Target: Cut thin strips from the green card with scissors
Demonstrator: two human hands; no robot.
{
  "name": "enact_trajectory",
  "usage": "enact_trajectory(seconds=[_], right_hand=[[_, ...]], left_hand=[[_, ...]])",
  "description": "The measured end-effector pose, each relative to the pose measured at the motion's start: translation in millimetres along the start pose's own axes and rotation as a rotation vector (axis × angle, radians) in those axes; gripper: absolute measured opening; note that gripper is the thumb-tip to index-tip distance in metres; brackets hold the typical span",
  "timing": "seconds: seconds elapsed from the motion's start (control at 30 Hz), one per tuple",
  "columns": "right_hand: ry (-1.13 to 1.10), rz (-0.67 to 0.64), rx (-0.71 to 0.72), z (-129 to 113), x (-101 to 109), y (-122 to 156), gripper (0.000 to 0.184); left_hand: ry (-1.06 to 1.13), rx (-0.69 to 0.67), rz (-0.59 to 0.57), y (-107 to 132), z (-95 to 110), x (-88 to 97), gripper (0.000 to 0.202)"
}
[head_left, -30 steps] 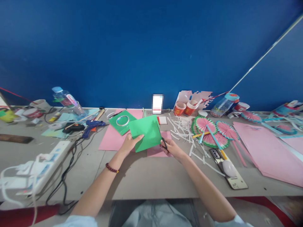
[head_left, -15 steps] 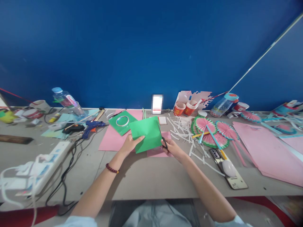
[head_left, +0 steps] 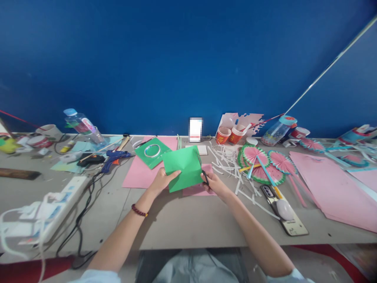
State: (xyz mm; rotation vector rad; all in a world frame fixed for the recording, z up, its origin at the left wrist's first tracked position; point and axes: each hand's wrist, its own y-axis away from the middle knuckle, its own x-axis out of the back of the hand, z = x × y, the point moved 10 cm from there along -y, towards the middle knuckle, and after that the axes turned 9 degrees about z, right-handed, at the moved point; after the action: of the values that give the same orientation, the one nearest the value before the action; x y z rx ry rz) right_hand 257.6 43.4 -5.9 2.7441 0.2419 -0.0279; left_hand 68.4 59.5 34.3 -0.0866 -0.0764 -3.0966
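Note:
My left hand (head_left: 160,181) grips the lower left edge of a green sheet of paper (head_left: 184,167) and holds it tilted above the grey table (head_left: 182,220). My right hand (head_left: 216,185) is closed on black-handled scissors (head_left: 204,176) at the sheet's right edge. The blades run up along that edge and are mostly hidden by the paper. A small pink sheet (head_left: 200,188) lies flat under both hands.
Left: a second green sheet with a tape ring (head_left: 152,151), a blue glue gun (head_left: 113,157), cables, a power strip (head_left: 50,212), a lying bottle (head_left: 84,125). Right: white paper strips (head_left: 228,157), watermelon paper fans (head_left: 259,161), red cups (head_left: 229,135), a phone (head_left: 284,210), large pink sheets (head_left: 332,188).
The green sheet has shifted slightly down and right in my left hand. My right hand has edged the scissors a little along the sheet's right edge.

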Motion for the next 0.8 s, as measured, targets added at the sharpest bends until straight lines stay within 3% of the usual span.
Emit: enact_trajectory(seconds=[0.8], right_hand=[[0.025, -0.030, 0.037, -3.2, -2.1, 1.2, 0.052]], left_hand=[[-0.005, -0.011, -0.009, -0.4, 0.0, -0.5, 0.048]])
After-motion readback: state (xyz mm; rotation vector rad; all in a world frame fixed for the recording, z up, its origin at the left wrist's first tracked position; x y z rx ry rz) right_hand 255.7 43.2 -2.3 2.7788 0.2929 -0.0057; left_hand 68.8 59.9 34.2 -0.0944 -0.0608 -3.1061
